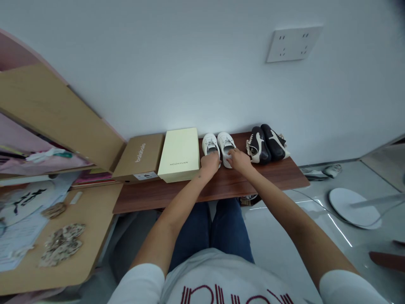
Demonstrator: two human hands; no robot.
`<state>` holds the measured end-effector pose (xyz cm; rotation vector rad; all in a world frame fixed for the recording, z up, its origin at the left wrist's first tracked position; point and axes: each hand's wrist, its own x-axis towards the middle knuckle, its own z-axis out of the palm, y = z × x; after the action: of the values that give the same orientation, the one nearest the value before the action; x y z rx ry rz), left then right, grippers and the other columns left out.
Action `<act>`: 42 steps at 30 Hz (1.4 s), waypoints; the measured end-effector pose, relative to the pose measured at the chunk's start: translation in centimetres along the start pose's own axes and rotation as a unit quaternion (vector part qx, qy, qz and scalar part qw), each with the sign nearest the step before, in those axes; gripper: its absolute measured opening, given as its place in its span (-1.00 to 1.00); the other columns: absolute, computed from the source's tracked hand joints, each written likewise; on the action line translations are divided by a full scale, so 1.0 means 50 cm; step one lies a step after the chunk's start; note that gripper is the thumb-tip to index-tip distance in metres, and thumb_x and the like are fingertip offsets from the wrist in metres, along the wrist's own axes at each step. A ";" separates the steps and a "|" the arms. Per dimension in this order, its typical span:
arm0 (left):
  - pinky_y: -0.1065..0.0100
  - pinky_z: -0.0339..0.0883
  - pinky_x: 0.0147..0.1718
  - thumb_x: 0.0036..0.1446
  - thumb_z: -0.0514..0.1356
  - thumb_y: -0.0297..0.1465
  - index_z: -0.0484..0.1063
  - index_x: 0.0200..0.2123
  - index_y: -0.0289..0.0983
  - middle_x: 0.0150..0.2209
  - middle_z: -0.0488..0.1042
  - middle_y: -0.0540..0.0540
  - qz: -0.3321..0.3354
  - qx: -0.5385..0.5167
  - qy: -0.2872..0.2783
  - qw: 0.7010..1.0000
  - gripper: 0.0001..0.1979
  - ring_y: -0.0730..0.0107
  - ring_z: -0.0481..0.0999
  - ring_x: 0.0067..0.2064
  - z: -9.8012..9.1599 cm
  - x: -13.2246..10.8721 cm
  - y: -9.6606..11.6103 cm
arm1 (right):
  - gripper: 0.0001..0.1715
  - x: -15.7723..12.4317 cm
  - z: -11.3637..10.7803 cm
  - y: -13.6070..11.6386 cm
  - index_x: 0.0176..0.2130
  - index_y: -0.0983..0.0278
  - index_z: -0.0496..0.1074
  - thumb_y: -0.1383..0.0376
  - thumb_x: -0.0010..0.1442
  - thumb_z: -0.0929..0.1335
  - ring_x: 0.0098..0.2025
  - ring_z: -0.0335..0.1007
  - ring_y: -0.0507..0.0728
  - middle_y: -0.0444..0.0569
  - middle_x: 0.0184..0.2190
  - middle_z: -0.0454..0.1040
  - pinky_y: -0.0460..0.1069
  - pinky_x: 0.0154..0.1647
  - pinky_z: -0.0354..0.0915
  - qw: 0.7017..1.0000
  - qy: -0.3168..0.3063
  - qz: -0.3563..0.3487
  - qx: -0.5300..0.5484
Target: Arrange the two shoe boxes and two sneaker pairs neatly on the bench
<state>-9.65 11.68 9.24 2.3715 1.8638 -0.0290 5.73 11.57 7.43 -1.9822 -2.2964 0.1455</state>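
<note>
Two white sneakers stand side by side on a dark wooden shelf [177,193], toes towards the wall. My left hand [210,162] is closed on the heel of the left white sneaker [209,141]. The heel of the right white sneaker [225,139] is in the closed fingers of my right hand [239,160]. Both shoes appear to rest on the shelf. To their right sits a pair of black shoes [268,143] with cream trim. Close on the left is a pale yellow shoebox [180,152] marked MEIZHIYUAN.
A brown balabala box [141,154] lies left of the yellow one. Further left, a desk [95,219] holds papers and a patterned scrunchie [63,245]. A socket plate [294,43] is on the wall. On the floor at right are a round white stand base [351,207] and a cable.
</note>
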 end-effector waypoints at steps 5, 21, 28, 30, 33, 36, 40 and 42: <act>0.17 0.42 -0.05 0.40 0.04 -0.19 0.31 0.19 -0.30 0.12 0.48 -0.35 0.013 -0.028 0.032 0.999 -0.58 -0.01 0.56 0.09 -0.028 0.004 0.046 | -0.65 -0.024 -0.045 0.051 0.06 0.27 0.45 0.18 0.41 0.25 0.00 0.48 0.25 0.18 0.08 0.46 0.00 -0.13 0.30 0.997 0.069 0.016 0.022; 0.32 0.40 0.00 0.25 0.29 -0.26 0.30 0.23 -0.37 0.07 0.55 -0.29 0.050 -0.419 -0.045 0.905 -0.44 0.25 0.60 -0.01 0.153 0.129 0.289 | -0.47 -0.064 -0.030 0.457 0.02 0.41 0.48 0.07 0.23 0.42 -0.08 0.49 0.27 0.22 -0.10 0.56 0.05 -0.07 0.33 0.961 0.052 0.255 0.095; 0.30 0.42 -0.08 0.26 0.27 -0.21 0.53 -0.05 -0.31 -0.11 0.63 -0.17 0.086 -0.378 -0.046 0.921 -0.68 0.22 0.61 -0.09 0.149 0.168 0.297 | -0.61 -0.049 0.006 0.489 -0.06 0.36 0.48 0.12 0.26 0.41 -0.22 0.46 0.14 0.02 -0.23 0.60 -0.03 -0.18 0.33 0.960 0.067 0.179 0.203; 0.25 0.40 -0.01 0.24 0.28 -0.18 0.54 -0.05 -0.26 -0.05 0.62 -0.18 0.107 -0.289 -0.028 0.951 -0.68 0.13 0.58 0.02 0.122 0.168 0.294 | -0.60 -0.045 -0.004 0.481 -0.01 0.32 0.48 0.15 0.23 0.43 -0.12 0.48 0.20 0.06 -0.14 0.60 0.01 -0.12 0.33 0.974 0.085 0.168 0.129; 0.17 0.37 0.06 0.26 0.25 -0.18 0.52 0.01 -0.23 0.01 0.60 -0.22 0.134 -0.172 -0.018 0.976 -0.66 0.02 0.54 0.10 0.082 0.163 0.302 | -0.58 -0.039 -0.025 0.465 0.06 0.25 0.46 0.21 0.22 0.45 0.01 0.46 0.27 0.10 0.00 0.56 0.05 -0.05 0.32 0.986 0.074 0.150 0.022; 0.16 0.37 0.06 0.29 0.21 -0.25 0.48 0.09 -0.22 0.05 0.57 -0.24 0.144 -0.103 -0.022 0.984 -0.66 0.02 0.53 0.13 0.054 0.158 0.320 | -0.59 -0.035 -0.042 0.442 0.08 0.21 0.45 0.23 0.24 0.43 0.04 0.45 0.28 0.10 0.04 0.54 0.05 -0.05 0.32 0.988 0.042 0.140 -0.040; 0.12 0.41 0.04 0.33 0.16 -0.35 0.46 0.13 -0.30 0.04 0.57 -0.32 0.148 -0.068 -0.025 0.986 -0.66 -0.03 0.55 0.12 0.038 0.156 0.341 | -0.58 -0.028 -0.051 0.411 0.11 0.20 0.42 0.24 0.27 0.42 0.05 0.46 0.27 0.12 0.07 0.52 0.06 -0.03 0.34 0.987 0.021 0.144 -0.074; 0.10 0.42 0.04 0.33 0.15 -0.39 0.46 0.14 -0.32 0.03 0.57 -0.35 0.144 -0.064 -0.027 0.987 -0.65 -0.04 0.54 0.13 0.034 0.157 0.349 | -0.58 -0.023 -0.051 0.398 0.11 0.22 0.42 0.25 0.27 0.42 0.05 0.46 0.28 0.15 0.07 0.51 0.07 -0.03 0.34 0.986 0.016 0.144 -0.082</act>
<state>9.24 15.07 8.34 2.4973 1.4380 0.0520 25.76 13.35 7.16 -2.3707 -2.0509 -0.0557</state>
